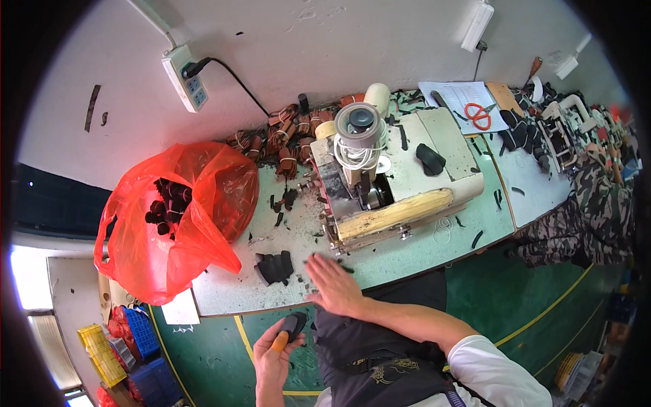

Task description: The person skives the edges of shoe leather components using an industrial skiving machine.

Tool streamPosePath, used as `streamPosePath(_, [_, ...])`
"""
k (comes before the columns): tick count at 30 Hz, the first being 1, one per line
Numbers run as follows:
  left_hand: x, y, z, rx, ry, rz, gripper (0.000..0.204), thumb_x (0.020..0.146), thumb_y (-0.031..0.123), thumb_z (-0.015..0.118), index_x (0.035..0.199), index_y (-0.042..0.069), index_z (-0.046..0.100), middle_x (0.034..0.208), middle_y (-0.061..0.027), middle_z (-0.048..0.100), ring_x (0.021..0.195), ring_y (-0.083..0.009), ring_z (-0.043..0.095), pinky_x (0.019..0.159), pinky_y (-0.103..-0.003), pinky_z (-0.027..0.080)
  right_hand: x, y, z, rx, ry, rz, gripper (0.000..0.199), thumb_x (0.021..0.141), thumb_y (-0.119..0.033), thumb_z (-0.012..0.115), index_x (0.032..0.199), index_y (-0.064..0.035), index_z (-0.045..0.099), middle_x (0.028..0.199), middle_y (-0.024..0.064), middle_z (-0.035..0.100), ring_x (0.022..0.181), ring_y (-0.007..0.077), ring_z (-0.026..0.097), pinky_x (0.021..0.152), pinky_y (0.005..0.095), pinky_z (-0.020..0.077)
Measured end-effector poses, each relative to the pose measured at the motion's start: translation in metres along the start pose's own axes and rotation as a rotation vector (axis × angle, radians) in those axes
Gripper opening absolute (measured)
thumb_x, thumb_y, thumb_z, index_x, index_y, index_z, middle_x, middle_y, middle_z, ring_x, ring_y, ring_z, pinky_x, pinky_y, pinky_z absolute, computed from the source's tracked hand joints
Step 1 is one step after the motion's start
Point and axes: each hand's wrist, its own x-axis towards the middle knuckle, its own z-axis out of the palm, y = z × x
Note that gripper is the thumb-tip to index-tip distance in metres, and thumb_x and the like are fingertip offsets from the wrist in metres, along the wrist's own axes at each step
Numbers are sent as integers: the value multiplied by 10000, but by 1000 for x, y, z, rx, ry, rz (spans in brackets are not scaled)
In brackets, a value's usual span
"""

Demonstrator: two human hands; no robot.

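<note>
In front of the table's near edge, my left hand grips a small dark piece, perhaps leather, between thumb and fingers; an orange cover wraps the thumb. My right hand lies flat with fingers stretched out at the table's edge, holding nothing. Left of its fingertips sits a small stack of black curved pieces. Beyond the right hand stands a cream bench machine with a worn yellowish bar along its front. Another black piece rests on the machine's top.
A red plastic bag holding bundled black pieces stands at the left. Tied brown bundles lie behind the machine. Red-handled scissors rest on paper at the back right. Dark scraps litter the pale tabletop. Crates stand lower left.
</note>
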Motion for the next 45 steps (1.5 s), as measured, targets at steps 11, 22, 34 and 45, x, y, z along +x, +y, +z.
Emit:
streamPosePath(11, [33,33,16,114,-121,56,258,951,20,494,1177,-83,567,1098,-208,644,951,-307,672,782,-380,596,-9,-35,-60,1014,-208,409,373,973,-262,536,1279,-49,526,1193,170,569,1051,289,593,886,378,492])
streamPosePath(22, [94,67,118,744,-551,44,286,926,51,560,1188,-55,604,1008,-121,670,837,-184,651,762,-298,570,5,5,-147,811,312,388,187,829,-112,687,965,-15,604,870,127,606,786,246,611,683,356,476])
streamPosePath(34, [186,90,171,1003,-617,-234,196,897,154,649,988,-19,661,776,-48,662,600,-95,587,505,-225,446,23,72,-209,389,-42,496,167,854,-168,607,916,-17,641,881,172,644,792,354,637,714,436,497])
streamPosePath(45, [192,101,202,1048,-667,-260,208,938,153,576,1023,-13,668,836,-48,669,644,-107,614,509,-236,486,44,87,-219,29,74,280,202,827,-91,621,1012,-11,607,890,140,589,913,342,576,813,416,470])
